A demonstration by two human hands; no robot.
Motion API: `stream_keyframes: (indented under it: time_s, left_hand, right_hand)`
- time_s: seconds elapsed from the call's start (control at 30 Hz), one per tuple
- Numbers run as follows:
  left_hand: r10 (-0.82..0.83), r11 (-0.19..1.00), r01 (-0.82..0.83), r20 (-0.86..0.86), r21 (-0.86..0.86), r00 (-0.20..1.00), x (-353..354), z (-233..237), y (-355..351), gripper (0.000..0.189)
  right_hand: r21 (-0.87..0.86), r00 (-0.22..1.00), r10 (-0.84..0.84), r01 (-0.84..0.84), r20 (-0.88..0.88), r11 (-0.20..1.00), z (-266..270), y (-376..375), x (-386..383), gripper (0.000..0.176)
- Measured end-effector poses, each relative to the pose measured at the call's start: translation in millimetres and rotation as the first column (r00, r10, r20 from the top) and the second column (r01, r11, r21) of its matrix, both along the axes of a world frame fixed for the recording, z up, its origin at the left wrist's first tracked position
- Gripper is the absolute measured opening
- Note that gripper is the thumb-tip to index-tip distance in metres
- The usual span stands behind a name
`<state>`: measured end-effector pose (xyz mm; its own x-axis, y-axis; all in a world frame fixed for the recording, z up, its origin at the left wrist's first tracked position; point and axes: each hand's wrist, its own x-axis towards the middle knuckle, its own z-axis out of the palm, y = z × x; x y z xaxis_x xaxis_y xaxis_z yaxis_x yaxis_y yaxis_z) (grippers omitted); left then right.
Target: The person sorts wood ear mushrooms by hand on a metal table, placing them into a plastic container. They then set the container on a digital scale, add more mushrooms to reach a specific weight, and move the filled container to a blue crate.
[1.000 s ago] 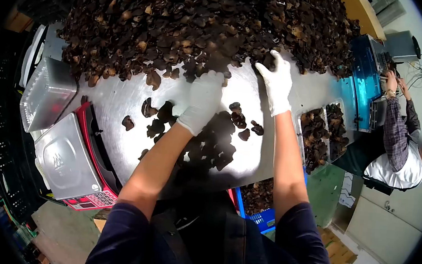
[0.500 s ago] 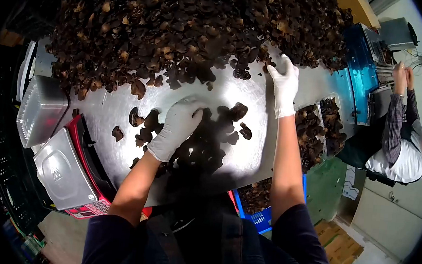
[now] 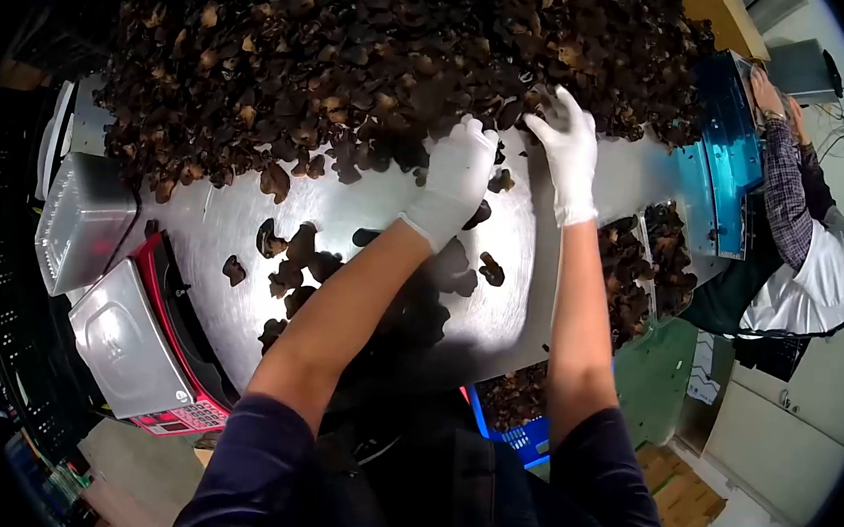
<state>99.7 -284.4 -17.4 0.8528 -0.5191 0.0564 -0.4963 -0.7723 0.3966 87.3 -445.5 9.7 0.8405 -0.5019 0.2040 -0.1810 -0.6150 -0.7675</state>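
A big heap of dark brown dried wood ear mushrooms (image 3: 359, 67) covers the far part of a metal table (image 3: 215, 215). My left hand (image 3: 454, 181), in a white glove, is at the heap's near edge with its fingers curled together; whatever they may hold is hidden. To its right, my gloved right hand (image 3: 573, 161) reaches to the heap's edge, thumb and fingers apart around some mushroom pieces. Loose wood ear pieces (image 3: 285, 277) lie on the table nearer my body, partly under my left forearm.
On the left stand a clear plastic container (image 3: 84, 224) and a red and silver scale (image 3: 134, 339). Clear boxes of mushrooms (image 3: 663, 260) sit at the right edge, above a blue crate (image 3: 517, 438). A co-worker (image 3: 802, 277) is at a blue machine (image 3: 728, 155).
My left hand has moved up and right from the loose pieces to the heap's edge. My right hand has shifted slightly, its thumb and fingers spreading. The co-worker's hands have moved onto the blue machine.
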Motion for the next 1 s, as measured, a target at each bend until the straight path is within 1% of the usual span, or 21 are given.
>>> stream_keyframes:
  time_s: [0.03, 0.1, 0.17, 0.2, 0.23, 0.3, 0.37, 0.43, 0.47, 0.5, 0.57, 0.6, 0.63, 0.67, 0.73, 0.77, 0.8, 0.87, 0.9, 0.93, 1.0]
  left_hand:
    - [-0.011, 0.999, 0.014, 0.068, -0.048, 0.998, -6, -15, 3, 0.019]
    - [-0.02, 0.994, 0.035, 0.139, -0.102, 0.99, -11, -21, 13, 0.017]
    - [-0.058, 0.989, 0.066, 0.059, -0.132, 0.997, -26, -9, 30, 0.015]
    - [-0.013, 0.987, 0.044, 0.193, -0.156, 0.981, -35, -12, 36, 0.011]
    - [-0.013, 0.987, 0.044, 0.194, -0.154, 0.981, -42, -9, 45, 0.011]
    - [-0.1, 0.957, 0.096, -0.002, -0.275, 0.995, -55, -1, 66, 0.008]
    - [-0.138, 0.941, 0.118, -0.043, -0.319, 0.989, -64, 1, 84, 0.01]
    - [-0.176, 0.924, 0.135, -0.083, -0.358, 0.981, -62, 7, 85, 0.011]
    - [-0.114, 0.933, 0.097, -0.028, -0.346, 0.993, -56, 11, 79, 0.013]
    - [-0.054, 0.94, 0.059, 0.025, -0.335, 0.998, -51, 15, 71, 0.014]
    - [-0.001, 0.966, 0.048, 0.184, -0.254, 0.983, -25, 16, 40, 0.034]
    - [0.013, 0.973, 0.055, 0.294, -0.224, 0.956, -13, 16, 24, 0.04]
    - [-0.019, 0.998, 0.037, 0.309, -0.05, 0.951, 0, 7, 9, 0.051]
    - [-0.023, 1.0, 0.025, 0.336, -0.001, 0.942, 8, -5, 2, 0.047]
    - [-0.025, 0.999, 0.01, 0.365, 0.043, 0.931, 13, -11, 0, 0.043]
    - [-0.057, 0.996, 0.033, 0.287, 0.088, 0.956, 14, -9, 6, 0.038]
    - [-0.084, 0.99, 0.058, 0.207, 0.13, 0.975, 13, -10, 11, 0.033]
    - [-0.051, 0.993, 0.023, 0.238, 0.116, 0.97, 2, -11, 25, 0.028]
    - [-0.016, 0.994, -0.014, 0.278, 0.104, 0.961, -4, -9, 31, 0.022]
    - [0.001, 1.0, -0.006, 0.219, 0.024, 0.976, -8, -5, 36, 0.021]
    - [0.021, 1.0, -0.02, 0.188, -0.008, 0.982, -14, -1, 44, 0.022]
  right_hand:
    - [-0.211, 0.98, 0.092, -0.128, -0.174, 0.969, 2, 3, 25, 0.05]
    - [-0.087, 0.982, 0.149, -0.159, -0.113, 0.983, -22, -8, 43, 0.035]
    - [0.076, 0.976, 0.189, -0.181, -0.113, 0.981, -19, -14, 45, 0.017]
    - [0.125, 0.981, 0.194, -0.193, 0.001, 0.973, -6, -8, 36, 0.01]
    - [0.179, 0.975, 0.205, -0.218, 0.088, 0.959, 3, -4, 26, 0.01]
    - [0.233, 0.975, 0.182, -0.208, 0.13, 0.95, 25, 11, -8, 0.008]
    - [0.264, 0.945, 0.313, -0.279, -0.094, 0.923, 26, 13, -50, 0.012]
    - [0.211, 0.957, 0.284, -0.266, -0.06, 0.941, 26, 18, -80, 0.017]
    - [0.24, 0.986, 0.163, -0.156, -0.013, 0.958, 16, 18, -80, 0.024]
    - [0.053, 0.993, 0.087, -0.083, -0.074, 0.995, 26, 15, -76, 0.037]
    - [-0.082, 0.999, -0.006, 0.002, -0.046, 0.997, 2, 10, -62, 0.036]
    - [-0.102, 0.997, 0.038, -0.045, -0.069, 0.994, -5, 11, -66, 0.032]
    - [-0.119, 0.992, 0.083, -0.094, -0.092, 0.988, -9, 14, -69, 0.029]
    - [-0.152, 0.984, 0.079, -0.104, -0.161, 0.983, -3, 23, -74, 0.023]
    - [0.07, 0.956, 0.2, -0.189, -0.213, 0.979, -2, 40, -106, 0.022]
    - [0.193, 0.918, 0.297, -0.252, -0.261, 0.948, 1, 44, -116, 0.022]
    - [0.19, 0.918, 0.298, -0.254, -0.263, 0.948, 2, 43, -113, 0.022]
    - [0.262, 0.979, 0.179, -0.149, -0.093, 0.953, 6, 42, -106, 0.024]
    - [0.731, 0.982, 0.058, -0.174, 0.182, 0.66, 9, 39, -85, 0.024]
    - [0.236, 1.0, 0.009, -0.01, 0.003, 0.972, -3, 15, -66, 0.033]
    - [-0.06, 0.989, -0.003, -0.006, -0.15, 0.998, 12, 4, -21, 0.044]
